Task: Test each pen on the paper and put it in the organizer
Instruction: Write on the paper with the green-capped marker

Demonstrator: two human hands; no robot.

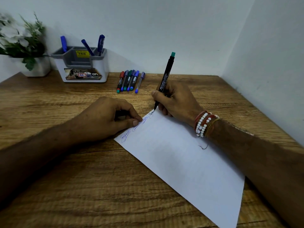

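Observation:
My right hand grips a black marker with a green end, held upright, its tip touching the far corner of a white paper. Several scribbles run along the paper's upper left edge. My left hand is curled, its thumb pressing down that edge. A white and grey organizer stands at the back left with three blue pens in it. Several more pens lie in a row on the desk right of the organizer.
A wooden desk sits in a corner between two pale walls. A white pot with a flowering plant stands at the far left, touching the organizer's side. Beaded bracelets circle my right wrist.

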